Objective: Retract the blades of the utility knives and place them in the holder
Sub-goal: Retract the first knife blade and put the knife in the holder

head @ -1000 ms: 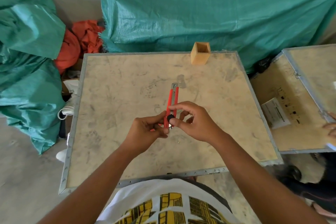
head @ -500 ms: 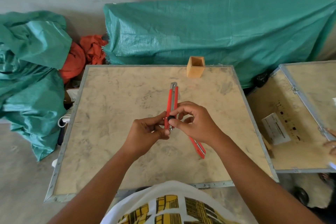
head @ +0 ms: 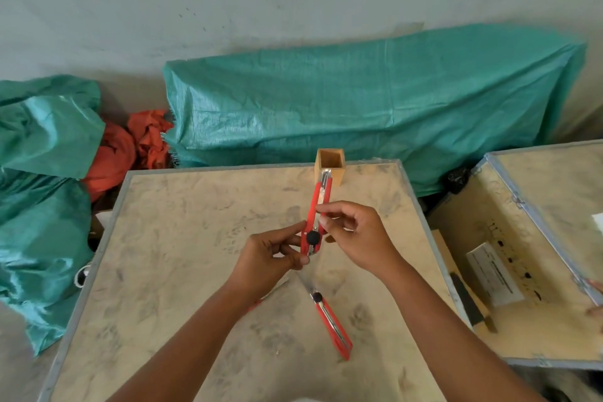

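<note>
I hold a red utility knife (head: 318,202) upright above the middle of the board, tip pointing away toward the wooden holder (head: 330,166). My left hand (head: 270,258) pinches its lower end, just under the black slider knob. My right hand (head: 355,235) grips the body with thumb and forefinger a little higher up. No blade shows past its metal tip. A second red utility knife (head: 329,320) lies on the board below my hands with its blade extended. Another red knife (head: 257,303) is mostly hidden under my left forearm. The square holder stands at the board's far edge.
The tan board (head: 169,271) has a metal rim. An open wooden crate (head: 522,271) with a paper label sits on the right, another person's fingers at its edge. Green tarps (head: 359,101) and orange cloth (head: 130,147) lie behind and to the left.
The camera tilted up and back, bringing the knives on the board into view. My right fingers slid from the black knob up onto the knife's body; the left hand keeps its grip.
</note>
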`<state>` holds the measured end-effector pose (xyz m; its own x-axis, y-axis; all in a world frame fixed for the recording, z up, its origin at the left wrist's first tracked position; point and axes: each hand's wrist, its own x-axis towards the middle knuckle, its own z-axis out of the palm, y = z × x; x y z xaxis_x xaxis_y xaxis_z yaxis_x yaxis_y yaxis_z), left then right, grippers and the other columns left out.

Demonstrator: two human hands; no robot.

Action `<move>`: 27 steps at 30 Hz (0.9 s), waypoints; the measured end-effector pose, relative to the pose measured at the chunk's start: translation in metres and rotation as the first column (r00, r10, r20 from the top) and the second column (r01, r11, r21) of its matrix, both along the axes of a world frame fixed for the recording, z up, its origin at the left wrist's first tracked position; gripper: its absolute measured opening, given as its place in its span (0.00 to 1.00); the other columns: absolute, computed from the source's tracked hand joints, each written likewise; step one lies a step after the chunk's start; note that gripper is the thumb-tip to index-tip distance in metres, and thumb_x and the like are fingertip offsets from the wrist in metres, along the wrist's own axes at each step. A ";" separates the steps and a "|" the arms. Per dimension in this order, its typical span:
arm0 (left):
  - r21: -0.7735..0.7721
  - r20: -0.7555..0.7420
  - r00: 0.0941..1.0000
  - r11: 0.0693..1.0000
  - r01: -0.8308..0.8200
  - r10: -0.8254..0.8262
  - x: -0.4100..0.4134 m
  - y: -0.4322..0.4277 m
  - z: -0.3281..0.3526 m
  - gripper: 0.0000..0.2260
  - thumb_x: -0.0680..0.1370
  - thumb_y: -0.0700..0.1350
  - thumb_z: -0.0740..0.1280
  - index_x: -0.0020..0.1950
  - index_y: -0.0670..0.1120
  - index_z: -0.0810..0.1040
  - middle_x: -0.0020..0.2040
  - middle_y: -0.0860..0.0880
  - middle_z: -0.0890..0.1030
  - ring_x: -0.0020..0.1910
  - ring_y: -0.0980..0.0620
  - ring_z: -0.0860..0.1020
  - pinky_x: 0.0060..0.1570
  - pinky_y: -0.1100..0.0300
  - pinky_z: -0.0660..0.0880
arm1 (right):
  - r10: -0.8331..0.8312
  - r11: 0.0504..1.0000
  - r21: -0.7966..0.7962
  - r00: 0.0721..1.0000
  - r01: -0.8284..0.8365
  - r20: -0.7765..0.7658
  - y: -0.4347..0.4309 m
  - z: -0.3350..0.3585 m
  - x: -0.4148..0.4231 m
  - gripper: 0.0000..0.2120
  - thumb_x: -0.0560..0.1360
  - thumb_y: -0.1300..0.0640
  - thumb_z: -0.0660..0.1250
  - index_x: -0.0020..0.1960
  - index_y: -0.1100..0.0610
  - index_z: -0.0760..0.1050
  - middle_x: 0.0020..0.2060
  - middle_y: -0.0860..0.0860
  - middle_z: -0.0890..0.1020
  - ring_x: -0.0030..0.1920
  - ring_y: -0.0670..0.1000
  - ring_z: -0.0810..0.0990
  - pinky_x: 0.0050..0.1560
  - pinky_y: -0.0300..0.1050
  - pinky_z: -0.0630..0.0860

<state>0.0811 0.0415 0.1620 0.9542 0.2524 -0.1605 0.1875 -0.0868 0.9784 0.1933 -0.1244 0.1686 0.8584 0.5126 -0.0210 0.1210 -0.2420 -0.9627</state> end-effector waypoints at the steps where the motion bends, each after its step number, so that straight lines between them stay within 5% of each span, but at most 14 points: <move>1: 0.022 0.000 1.000 1.000 0.001 -0.001 0.017 0.003 0.000 0.27 0.70 0.29 0.73 0.62 0.54 0.81 0.47 0.49 0.88 0.42 0.40 0.84 0.49 0.50 0.84 | -0.011 1.000 0.011 1.000 0.011 -0.006 0.000 0.001 0.015 0.10 0.77 0.62 0.71 0.55 0.51 0.85 0.50 0.47 0.87 0.47 0.48 0.87 0.45 0.44 0.85; 9: 0.228 -0.052 0.998 0.972 0.057 -0.047 0.177 0.026 -0.026 0.22 0.71 0.39 0.77 0.63 0.52 0.81 0.53 0.53 0.86 0.45 0.54 0.85 0.55 0.59 0.78 | -0.154 0.985 -0.058 0.982 0.161 0.109 0.017 -0.027 0.166 0.10 0.75 0.63 0.73 0.52 0.50 0.85 0.47 0.47 0.87 0.47 0.50 0.86 0.47 0.47 0.84; 14: 0.295 -0.114 0.988 0.946 0.134 -0.104 0.261 0.035 -0.066 0.22 0.70 0.40 0.77 0.62 0.54 0.81 0.56 0.55 0.85 0.53 0.52 0.83 0.56 0.56 0.77 | -0.214 0.952 -0.166 0.948 0.256 0.234 0.038 -0.074 0.241 0.09 0.75 0.63 0.72 0.53 0.54 0.86 0.50 0.50 0.87 0.43 0.34 0.81 0.44 0.24 0.75; 16: 0.364 -0.149 0.984 0.920 0.143 -0.094 0.288 0.037 -0.079 0.29 0.69 0.40 0.78 0.68 0.51 0.76 0.63 0.53 0.80 0.63 0.49 0.78 0.61 0.56 0.73 | -0.215 0.943 -0.190 0.937 0.273 0.276 0.045 -0.094 0.260 0.09 0.76 0.63 0.72 0.54 0.55 0.85 0.51 0.51 0.88 0.43 0.37 0.82 0.44 0.21 0.73; 21: 0.482 -0.341 0.928 0.819 0.310 -0.151 0.334 0.045 -0.112 0.48 0.69 0.47 0.79 0.80 0.45 0.52 0.79 0.43 0.59 0.79 0.43 0.57 0.74 0.49 0.58 | -0.173 0.922 -0.274 0.926 0.272 0.334 0.054 -0.139 0.284 0.11 0.77 0.64 0.70 0.56 0.54 0.85 0.52 0.52 0.87 0.48 0.48 0.84 0.51 0.31 0.78; 27: 0.396 -0.385 0.899 0.843 0.363 -0.207 0.346 0.056 -0.132 0.50 0.67 0.48 0.80 0.79 0.45 0.53 0.76 0.43 0.67 0.74 0.41 0.67 0.71 0.47 0.66 | -0.120 0.907 -0.314 0.886 0.281 0.447 0.059 -0.158 0.285 0.13 0.76 0.66 0.69 0.57 0.55 0.85 0.47 0.53 0.87 0.47 0.52 0.82 0.50 0.37 0.73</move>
